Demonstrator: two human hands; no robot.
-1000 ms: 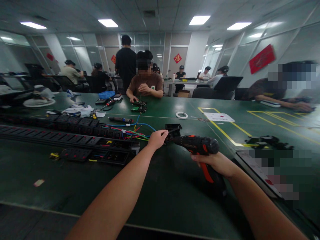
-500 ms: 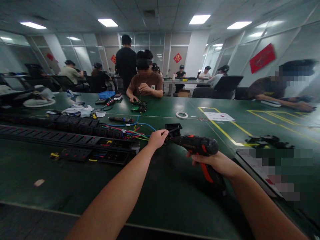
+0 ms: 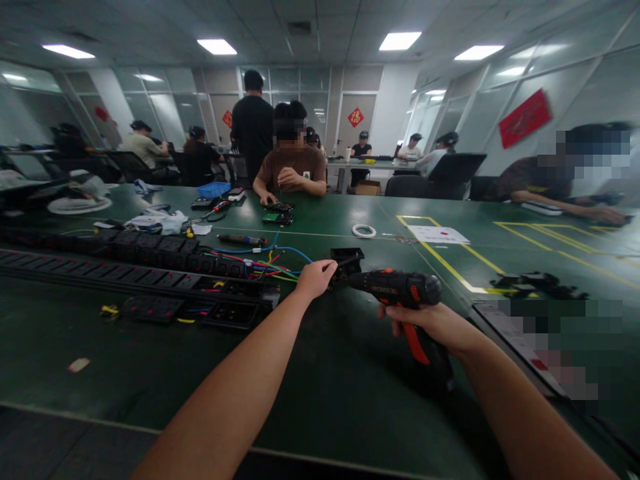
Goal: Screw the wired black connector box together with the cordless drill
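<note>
My right hand (image 3: 430, 323) is wrapped round the grip of a black and orange cordless drill (image 3: 400, 288), its nose pointing left. My left hand (image 3: 316, 279) is closed in a pinch at a small black plastic housing (image 3: 350, 255), just beyond the drill's front end. Fingertips and dark parts overlap there, so I cannot tell whether the bit touches the housing. Red, green and blue wires (image 3: 273, 267) run from the left towards my left hand. They come from a row of black socket modules (image 3: 165, 248) beside a long black power strip (image 3: 100, 267).
Nearer me lies a loose black socket section (image 3: 153, 309). A pen-shaped screwdriver (image 3: 243, 239), a white ring (image 3: 364, 231) and a paper sheet (image 3: 439, 234) lie farther back. Black parts (image 3: 545, 285) sit at right. Across the green table (image 3: 320, 387), a co-worker (image 3: 295, 163) handles circuit boards.
My right hand has drawn the drill slightly to the right, away from the housing. My left hand stays in place at the housing.
</note>
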